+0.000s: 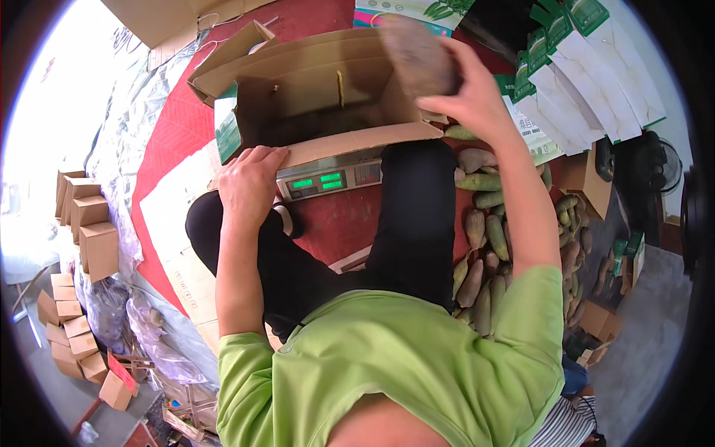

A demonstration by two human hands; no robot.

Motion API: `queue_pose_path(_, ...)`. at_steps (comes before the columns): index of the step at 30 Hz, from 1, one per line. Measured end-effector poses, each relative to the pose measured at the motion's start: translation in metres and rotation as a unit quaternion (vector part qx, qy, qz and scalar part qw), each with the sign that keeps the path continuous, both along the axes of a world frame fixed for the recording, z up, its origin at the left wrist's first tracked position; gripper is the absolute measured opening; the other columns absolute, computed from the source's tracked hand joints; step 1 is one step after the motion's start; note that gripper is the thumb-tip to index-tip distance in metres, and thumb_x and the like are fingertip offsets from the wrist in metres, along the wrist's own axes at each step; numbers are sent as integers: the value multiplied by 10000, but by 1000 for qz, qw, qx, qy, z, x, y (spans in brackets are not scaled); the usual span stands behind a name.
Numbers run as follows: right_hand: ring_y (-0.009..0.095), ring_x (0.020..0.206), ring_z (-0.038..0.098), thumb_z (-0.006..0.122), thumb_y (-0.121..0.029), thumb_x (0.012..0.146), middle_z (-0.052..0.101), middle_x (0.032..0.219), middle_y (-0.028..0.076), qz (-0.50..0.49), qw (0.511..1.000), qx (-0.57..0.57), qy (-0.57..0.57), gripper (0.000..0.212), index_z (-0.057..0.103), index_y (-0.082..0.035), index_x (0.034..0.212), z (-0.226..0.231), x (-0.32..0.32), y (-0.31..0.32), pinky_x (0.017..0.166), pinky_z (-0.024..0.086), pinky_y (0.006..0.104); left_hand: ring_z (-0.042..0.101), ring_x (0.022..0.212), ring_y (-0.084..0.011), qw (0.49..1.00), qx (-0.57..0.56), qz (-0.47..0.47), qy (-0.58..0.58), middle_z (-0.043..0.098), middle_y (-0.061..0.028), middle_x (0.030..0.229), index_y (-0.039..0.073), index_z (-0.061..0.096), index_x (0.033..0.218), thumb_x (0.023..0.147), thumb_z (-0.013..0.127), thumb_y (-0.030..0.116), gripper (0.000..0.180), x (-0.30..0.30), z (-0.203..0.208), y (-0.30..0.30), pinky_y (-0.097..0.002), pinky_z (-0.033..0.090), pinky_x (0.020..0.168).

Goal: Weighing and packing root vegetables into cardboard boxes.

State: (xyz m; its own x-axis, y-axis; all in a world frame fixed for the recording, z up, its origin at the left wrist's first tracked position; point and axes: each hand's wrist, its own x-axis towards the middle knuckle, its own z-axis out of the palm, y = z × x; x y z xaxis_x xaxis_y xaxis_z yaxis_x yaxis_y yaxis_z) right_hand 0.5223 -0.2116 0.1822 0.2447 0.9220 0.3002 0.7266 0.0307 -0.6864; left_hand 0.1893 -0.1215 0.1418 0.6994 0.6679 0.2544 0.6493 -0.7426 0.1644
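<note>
My right hand (477, 95) is closed around a large brownish-purple radish (418, 58), blurred by motion, above the right end of an open cardboard box (365, 143). My left hand (249, 179) grips the box's near left corner, its fingers over the rim. The part of the box floor that shows looks bare; the rest lies in shadow. Under the box is a digital scale (313, 184) with lit green displays, between my knees.
To my right lies a heap of green and purplish radishes (484, 290). Folded white and green cartons (588, 82) stand beyond it. Small brown boxes (98, 249) are on the left. A person in striped clothing (567, 423) is at the lower right.
</note>
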Motion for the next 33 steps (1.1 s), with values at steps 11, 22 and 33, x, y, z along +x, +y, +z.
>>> queue_pose_path(11,321,1102,550,808,-190,577,602,1163,117,132,948,-214,-197,695,551,-85,1214,-66,-55,79,916,467,428,637,879,-219,1000,-16,-7,6,659,3,897,177,697,986,773,577,55,273,1,-3,1,-362,512,765)
queue_pose_path(22,241,926,648,670,-75,807,637,1084,153,31,995,-6,99,293,625,-32,1094,-31,-5,-4,800,523,334,647,885,-271,997,-70,19,-24,669,-50,954,141,696,1062,850,586,47,256,3,1,0,-365,505,760)
queue_pose_path(33,122,943,622,646,-22,866,683,1020,52,-257,915,-141,278,225,645,-4,1090,-237,9,-240,832,501,286,664,880,-227,998,-52,18,8,677,-10,978,166,699,1065,869,581,87,242,4,-7,4,-327,515,723)
